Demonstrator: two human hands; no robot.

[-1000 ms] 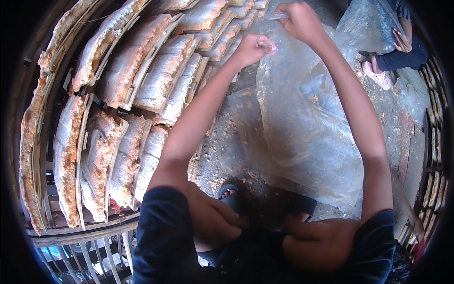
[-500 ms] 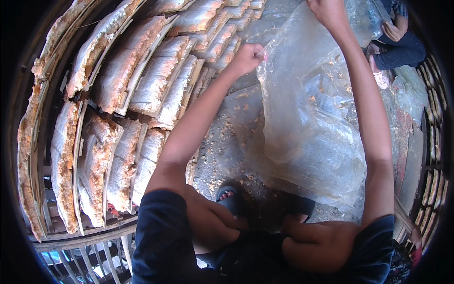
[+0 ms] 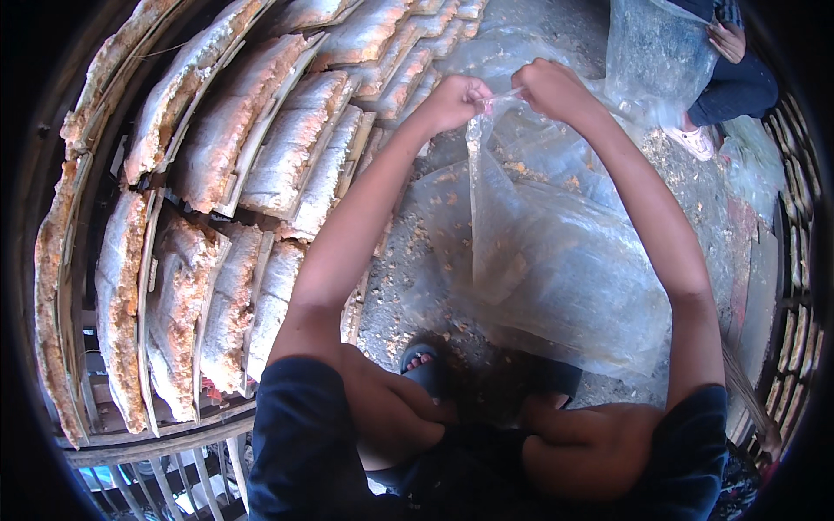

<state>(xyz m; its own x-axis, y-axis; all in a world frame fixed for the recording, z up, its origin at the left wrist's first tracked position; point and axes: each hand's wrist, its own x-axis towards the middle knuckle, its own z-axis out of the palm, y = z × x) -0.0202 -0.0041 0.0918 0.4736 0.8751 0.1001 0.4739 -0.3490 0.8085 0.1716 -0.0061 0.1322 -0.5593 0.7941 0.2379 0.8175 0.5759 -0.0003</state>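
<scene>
A large clear plastic sheet (image 3: 556, 269) hangs and lies in front of me, its lower part spread over the ground. My left hand (image 3: 456, 102) pinches its gathered upper edge, where a small pink bit shows at the fingertips. Close by on the right, my right hand (image 3: 553, 89) is closed on the same edge. A short twisted strip of the plastic stretches between the two hands, and a narrow fold drops below the left one. Whether the sheet is a bag, I cannot tell.
Rows of whitish slabs with rough orange-brown edges (image 3: 295, 143) lean on wooden boards along the left. Beyond my right hand, another person's hand (image 3: 728, 41) holds a second plastic sheet (image 3: 656, 61). Crumbs litter the grey ground (image 3: 387, 291). Slatted racks (image 3: 795, 252) line the right.
My right hand has come down and left, close to my left hand, and the raised plastic has folded narrower between them. The other person's plastic sheet now shows more fully.
</scene>
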